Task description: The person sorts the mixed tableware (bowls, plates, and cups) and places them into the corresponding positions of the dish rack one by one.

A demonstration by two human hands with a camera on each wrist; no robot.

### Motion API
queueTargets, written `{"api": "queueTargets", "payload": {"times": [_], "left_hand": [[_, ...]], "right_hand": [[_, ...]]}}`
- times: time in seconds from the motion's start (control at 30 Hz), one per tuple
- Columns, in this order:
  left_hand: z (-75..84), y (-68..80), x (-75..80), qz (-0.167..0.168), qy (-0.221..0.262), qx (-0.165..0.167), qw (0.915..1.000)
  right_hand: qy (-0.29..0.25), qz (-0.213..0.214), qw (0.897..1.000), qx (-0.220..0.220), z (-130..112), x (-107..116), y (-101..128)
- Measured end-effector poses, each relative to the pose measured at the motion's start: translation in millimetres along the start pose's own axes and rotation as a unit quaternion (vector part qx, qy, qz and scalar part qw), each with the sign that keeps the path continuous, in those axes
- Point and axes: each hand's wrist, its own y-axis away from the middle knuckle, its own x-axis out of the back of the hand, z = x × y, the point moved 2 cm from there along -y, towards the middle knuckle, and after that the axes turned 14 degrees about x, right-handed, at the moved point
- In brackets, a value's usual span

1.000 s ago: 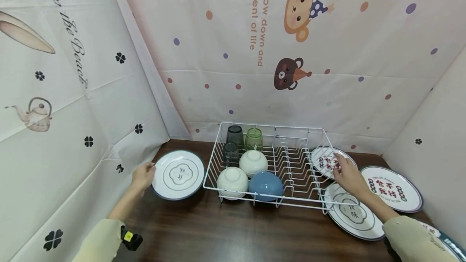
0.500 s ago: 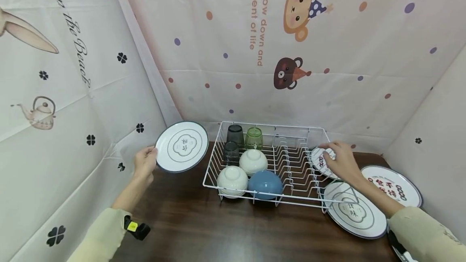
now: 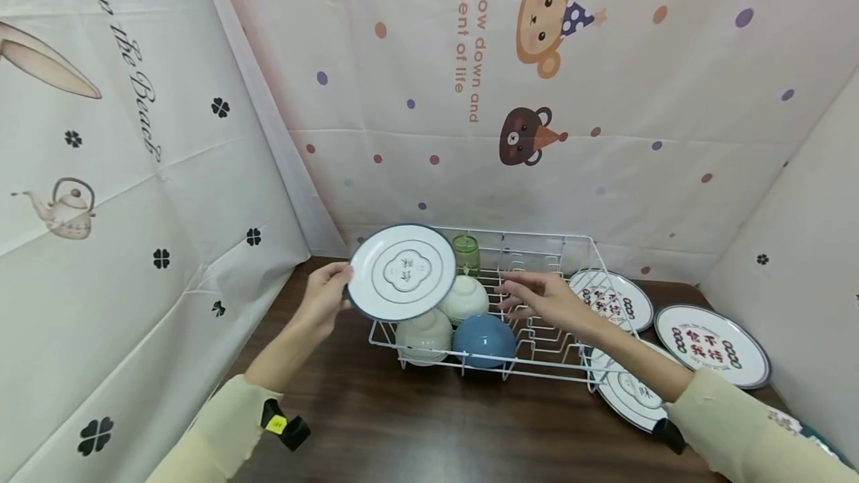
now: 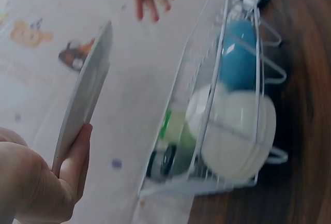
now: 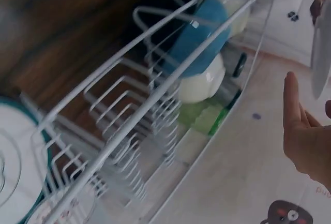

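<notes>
Plate held over the rack, not yet slotted

The white plate (image 3: pixel 403 271) is up in the air above the near-left part of the wire rack (image 3: pixel 577 375), tilted nearly upright with its printed face toward the camera and its edge running left to right. The left hand (image 3: pixel 326 297) pinches its left rim; the right hand (image 3: pixel 540 299) reaches toward it over the empty plate slots, fingers spread and holding nothing. Judging by this, bowls (image 3: pixel 485 335) and a green cup (image 3: pixel 466 254) are already racked — no plate is. Three other plates (image 3: pixel 711 333) lie flat on the bench (image 3: pixel 416 423) to the right.
</notes>
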Motion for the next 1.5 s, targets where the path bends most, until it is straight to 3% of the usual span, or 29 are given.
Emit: {"api": "queueTargets", "payload": {"times": [0.07, 0.27, 0.57, 0.73, 0.9, 1.2, 1.33, 1.5], "left_hand": [[-1.2, 1.1, -13.4, -0.016, -0.006, -0.009, 0.9998], [-4.0, 5.2, -44.5, -0.031, -0.022, -0.023, 0.999], [1.5, 12.6, -58.6, -0.006, -0.042, -0.068, 0.9968], [3.6, 16.5, -58.2, 0.0, -0.068, -0.079, 0.9946], [0.7, 14.4, -56.4, 0.007, -0.1, -0.091, 0.9908], [-20.7, -1.7, -54.2, -0.028, -0.096, -0.089, 0.991], [-26.8, -18.1, -46.0, -0.009, -0.17, -0.126, 0.9774], [-41.0, -51.5, -32.7, 0.068, -0.286, -0.2, 0.9345]], "right_hand": [[-0.052, -0.011, 0.998, -0.022, -1.6, -5.0, -0.9], [-0.113, -0.021, 0.992, -0.06, -3.0, -13.2, -2.4], [-0.147, 0.021, 0.984, -0.094, 3.1, -12.2, 0.5], [-0.144, 0.042, 0.986, -0.08, 8.5, -9.4, 0.6], [-0.097, 0.071, 0.991, -0.06, 10.5, -5.1, -1.4], [-0.027, 0.102, 0.994, -0.035, 9.3, 3.5, -9.0], [-0.005, 0.129, 0.991, -0.033, 11.5, 10.1, -10.9], [0.046, 0.171, 0.984, -0.017, 11.8, 36.0, -12.0]]}}
